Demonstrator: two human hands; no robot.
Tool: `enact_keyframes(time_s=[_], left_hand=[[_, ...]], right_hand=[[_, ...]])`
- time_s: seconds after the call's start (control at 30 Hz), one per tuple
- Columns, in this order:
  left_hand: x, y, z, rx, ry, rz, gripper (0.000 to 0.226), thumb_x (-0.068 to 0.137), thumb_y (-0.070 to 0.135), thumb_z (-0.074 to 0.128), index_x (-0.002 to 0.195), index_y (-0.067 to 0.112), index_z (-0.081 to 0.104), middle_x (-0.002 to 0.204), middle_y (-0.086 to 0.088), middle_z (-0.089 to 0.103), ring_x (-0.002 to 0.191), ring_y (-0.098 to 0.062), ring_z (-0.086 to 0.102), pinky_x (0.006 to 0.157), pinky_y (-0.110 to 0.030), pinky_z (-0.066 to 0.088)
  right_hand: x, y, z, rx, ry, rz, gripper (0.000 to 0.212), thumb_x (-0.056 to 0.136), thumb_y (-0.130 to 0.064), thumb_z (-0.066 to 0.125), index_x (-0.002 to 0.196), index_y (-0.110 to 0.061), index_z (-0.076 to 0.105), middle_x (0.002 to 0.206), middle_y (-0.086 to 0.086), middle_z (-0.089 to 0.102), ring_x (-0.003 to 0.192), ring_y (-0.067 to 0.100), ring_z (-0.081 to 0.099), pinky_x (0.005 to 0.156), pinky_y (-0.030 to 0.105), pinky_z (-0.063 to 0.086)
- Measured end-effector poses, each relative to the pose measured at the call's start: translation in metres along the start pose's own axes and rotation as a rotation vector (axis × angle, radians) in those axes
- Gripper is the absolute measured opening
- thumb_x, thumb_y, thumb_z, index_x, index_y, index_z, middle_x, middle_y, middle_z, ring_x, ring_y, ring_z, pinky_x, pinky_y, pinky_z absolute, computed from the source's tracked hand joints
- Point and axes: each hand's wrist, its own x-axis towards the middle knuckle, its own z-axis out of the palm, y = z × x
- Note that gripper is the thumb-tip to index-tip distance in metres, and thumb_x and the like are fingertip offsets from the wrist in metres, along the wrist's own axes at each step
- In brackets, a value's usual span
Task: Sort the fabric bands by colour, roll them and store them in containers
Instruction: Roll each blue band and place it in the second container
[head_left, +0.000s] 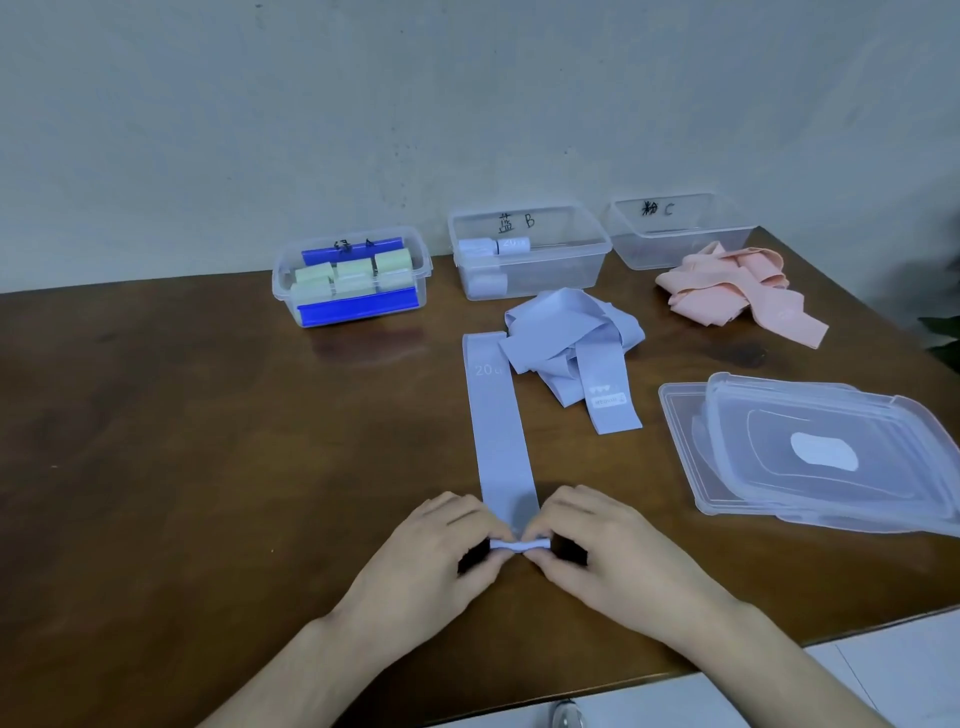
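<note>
A: Fingers (496, 540) first. What are they doing?

B: Both hands pinch the near end of a blue band (501, 441). The left hand (421, 566) takes the left side of the small rolled end, the right hand (618, 556) the right side; each grip is clenched on the fabric, thumbs under, fingertips on top.

A: And the rest of that band?

B: It lies flat on the counter (208, 441), running away from the hands toward the far side, with "20" printed near its far end.

A: What lies beyond it?

B: A loose heap of blue bands (571, 343), just beside the strip's far end. Behind the heap stands the clear box marked B (527, 252), open, with a few rolled blue bands at its left end.

A: The other containers?

B: To the left, a clear box with blue clips (352, 283) holds rolled green bands (358, 270) in rows. To the right, the clear box marked C (680, 228) is open; I cannot tell whether anything is inside. A pile of pink bands (737, 291) lies in front of it, touching its wall.

A: Lids?

B: Two clear lids (821, 452), stacked askew, at the right of the counter.
</note>
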Motion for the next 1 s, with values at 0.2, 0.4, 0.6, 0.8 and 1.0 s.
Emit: enact_keyframes(time_s=[0.2, 0.4, 0.6, 0.8, 1.0], left_hand=[[0.001, 0.002, -0.001, 0.074, -0.002, 0.04, 0.022, 0.094, 0.036, 0.054, 0.108, 0.027, 0.069, 0.103, 0.015, 0.056, 0.087, -0.004, 0.052, 0.08, -0.018, 0.046], [0.001, 0.003, 0.0, 0.063, 0.028, -0.02, 0.028, 0.092, 0.039, 0.053, 0.105, 0.027, 0.075, 0.098, 0.016, 0.056, 0.085, -0.002, 0.05, 0.083, -0.008, 0.039], [0.002, 0.006, 0.0, 0.07, 0.054, -0.037, 0.024, 0.094, 0.037, 0.053, 0.106, 0.027, 0.071, 0.1, 0.016, 0.058, 0.085, -0.004, 0.052, 0.08, -0.016, 0.044], [0.006, 0.003, 0.0, 0.119, 0.068, -0.078, 0.025, 0.092, 0.039, 0.05, 0.101, 0.028, 0.071, 0.101, 0.018, 0.056, 0.085, -0.002, 0.052, 0.076, -0.021, 0.046], [0.009, 0.0, 0.0, 0.115, 0.083, -0.114, 0.028, 0.093, 0.041, 0.049, 0.104, 0.03, 0.072, 0.101, 0.02, 0.056, 0.085, -0.002, 0.051, 0.075, -0.025, 0.05]], right_hand=[[0.001, 0.007, 0.003, -0.023, 0.021, 0.015, 0.023, 0.095, -0.043, 0.059, 0.11, -0.031, 0.072, 0.101, -0.023, 0.047, 0.095, 0.001, 0.051, 0.077, 0.016, 0.046], [-0.001, 0.006, 0.001, -0.04, 0.024, -0.027, 0.029, 0.095, -0.048, 0.053, 0.118, -0.035, 0.066, 0.107, -0.026, 0.046, 0.097, -0.002, 0.048, 0.08, 0.016, 0.048], [0.005, 0.007, 0.002, -0.061, 0.037, -0.043, 0.027, 0.099, -0.042, 0.049, 0.113, -0.031, 0.07, 0.104, -0.023, 0.049, 0.095, 0.001, 0.048, 0.078, 0.022, 0.05], [0.011, 0.011, 0.002, -0.057, 0.037, -0.018, 0.028, 0.099, -0.042, 0.051, 0.12, -0.033, 0.067, 0.107, -0.025, 0.047, 0.1, -0.002, 0.046, 0.082, 0.017, 0.047], [0.011, 0.013, 0.003, -0.063, 0.052, -0.031, 0.022, 0.095, -0.04, 0.055, 0.112, -0.033, 0.068, 0.107, -0.024, 0.052, 0.095, -0.002, 0.049, 0.078, 0.012, 0.045]])
